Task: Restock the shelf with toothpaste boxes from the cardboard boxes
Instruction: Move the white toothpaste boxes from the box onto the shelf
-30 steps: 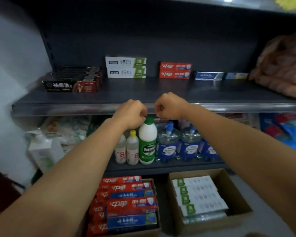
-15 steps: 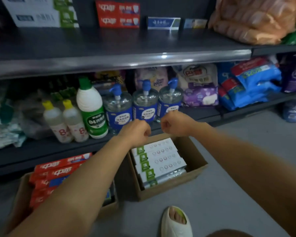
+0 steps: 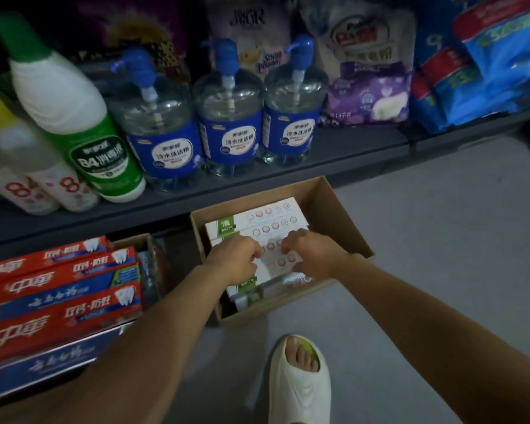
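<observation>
Low at centre frame, the left hand [image 3: 237, 258] and right hand [image 3: 311, 255] reach into a cardboard box [image 3: 343, 218] on the floor, fingers curling onto the white toothpaste boxes [image 3: 257, 224]. Whether the grip has closed I cannot tell. Next, probably, lift some to the shelf.

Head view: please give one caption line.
Both hands, left and right, reach white toothpaste boxes inside a cardboard box.

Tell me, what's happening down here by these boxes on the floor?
A person is restocking toothpaste. Both hands are down in the right cardboard box on the floor: the left hand and the right hand have their fingers curled onto the white and green toothpaste boxes stacked inside, seemingly about to lift some out. A second cardboard box to the left holds red toothpaste boxes, untouched. Nothing has been lifted yet.
</observation>
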Demonstrator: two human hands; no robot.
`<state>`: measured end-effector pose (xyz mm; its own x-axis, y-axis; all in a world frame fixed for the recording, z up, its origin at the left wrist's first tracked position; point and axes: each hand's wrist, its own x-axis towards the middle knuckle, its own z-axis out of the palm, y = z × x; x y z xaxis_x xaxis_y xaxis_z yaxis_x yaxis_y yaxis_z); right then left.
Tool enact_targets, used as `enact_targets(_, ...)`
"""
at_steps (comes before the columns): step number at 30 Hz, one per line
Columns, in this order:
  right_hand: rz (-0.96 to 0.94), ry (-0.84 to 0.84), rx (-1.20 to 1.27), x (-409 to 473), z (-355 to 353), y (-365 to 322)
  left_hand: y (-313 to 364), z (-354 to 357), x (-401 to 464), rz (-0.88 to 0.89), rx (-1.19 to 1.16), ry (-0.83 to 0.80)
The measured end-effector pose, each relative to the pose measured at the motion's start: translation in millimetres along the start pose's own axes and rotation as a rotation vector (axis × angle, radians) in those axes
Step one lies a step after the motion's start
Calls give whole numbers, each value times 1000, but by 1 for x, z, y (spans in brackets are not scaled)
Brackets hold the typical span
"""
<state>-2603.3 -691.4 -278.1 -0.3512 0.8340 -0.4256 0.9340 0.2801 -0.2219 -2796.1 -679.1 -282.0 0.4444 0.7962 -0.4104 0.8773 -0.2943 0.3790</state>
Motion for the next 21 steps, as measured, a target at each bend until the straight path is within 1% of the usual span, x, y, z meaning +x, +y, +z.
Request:
enact_targets(13,-60,-51,-206,14,29,15,-5,13,9,-73,-62,16)
enact_targets(16,-89,-67,-218,16,27,13,-6,9,7,-87,-67,22)
enact_targets(21,-77,-81,-208,11,15,15,-4,-2,3,-87,-69,45)
